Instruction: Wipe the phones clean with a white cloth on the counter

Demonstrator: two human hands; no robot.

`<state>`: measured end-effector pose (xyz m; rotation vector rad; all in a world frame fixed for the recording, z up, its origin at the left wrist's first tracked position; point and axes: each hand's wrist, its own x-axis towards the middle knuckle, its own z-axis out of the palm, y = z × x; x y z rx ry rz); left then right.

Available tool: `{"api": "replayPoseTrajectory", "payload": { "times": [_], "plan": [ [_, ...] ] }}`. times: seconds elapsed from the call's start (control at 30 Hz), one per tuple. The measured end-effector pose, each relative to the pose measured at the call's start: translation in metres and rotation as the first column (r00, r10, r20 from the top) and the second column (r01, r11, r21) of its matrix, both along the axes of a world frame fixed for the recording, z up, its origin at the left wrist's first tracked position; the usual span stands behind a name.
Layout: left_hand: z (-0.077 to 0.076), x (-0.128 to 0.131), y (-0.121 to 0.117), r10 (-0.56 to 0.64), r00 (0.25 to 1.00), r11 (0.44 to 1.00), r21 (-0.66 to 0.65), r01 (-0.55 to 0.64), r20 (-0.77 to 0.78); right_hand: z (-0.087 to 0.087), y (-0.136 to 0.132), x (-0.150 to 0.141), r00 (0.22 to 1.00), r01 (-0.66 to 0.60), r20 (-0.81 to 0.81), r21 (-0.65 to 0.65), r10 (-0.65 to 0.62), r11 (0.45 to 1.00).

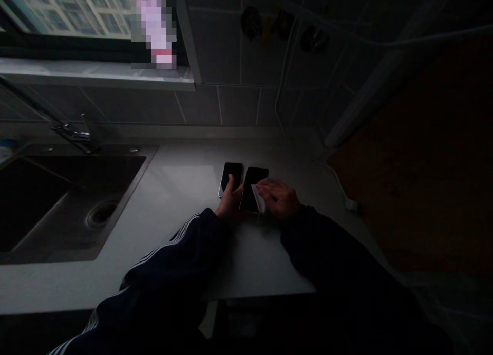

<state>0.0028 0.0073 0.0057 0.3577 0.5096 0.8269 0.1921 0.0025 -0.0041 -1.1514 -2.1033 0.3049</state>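
Observation:
Two dark-screened smartphones are side by side over the pale countertop. My left hand point(230, 203) grips the lower left edge of the right-hand smartphone point(250, 189). Its thumb points up across the other smartphone point(232, 174), and its remaining fingers are mostly hidden. My right hand point(280, 197) presses a thin white wipe point(260, 200) against the right part of the screen, fingers together. The wipe's lower end hangs past the phone's bottom edge. Whether the gripped phone rests on the counter or is slightly raised, I cannot tell.
A steel sink point(127, 211) with a faucet point(75, 134) is set into the countertop point(185, 190) on the left. Behind runs a tiled wall with a window above the sink. A white cable point(283, 82) hangs down the wall; a brown panel point(419, 154) stands at right.

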Motion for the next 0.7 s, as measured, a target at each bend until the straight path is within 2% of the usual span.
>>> {"api": "replayPoseTrajectory", "payload": {
  "times": [0.1, 0.23, 0.47, 0.57, 0.7],
  "plan": [
    [-0.002, 0.001, -0.002, -0.017, 0.999, 0.999, 0.028, 0.018, -0.041, -0.006, 0.007, 0.003, 0.992, 0.123, 0.032, -0.052, -0.121, 0.991],
    [-0.002, 0.001, -0.004, -0.085, 0.996, 0.994, 0.067, 0.087, -0.039, -0.013, 0.011, 0.003, 0.992, 0.126, 0.03, -0.101, -0.123, 0.987],
    [0.0, 0.003, -0.006, -0.086, 0.996, 0.994, 0.068, 0.083, 0.038, -0.016, 0.012, 0.004, 0.988, 0.154, -0.002, -0.096, -0.155, 0.983],
    [0.0, 0.004, -0.006, -0.031, 0.999, 0.999, 0.037, 0.03, 0.037, -0.011, 0.008, 0.001, 0.997, 0.077, 0.036, -0.116, -0.073, 0.99],
    [0.0, 0.005, -0.004, 0.057, 0.998, 0.998, -0.013, -0.056, 0.006, -0.003, -0.004, -0.008, 0.983, -0.142, 0.106, -0.08, 0.15, 0.987]
  ]
}}
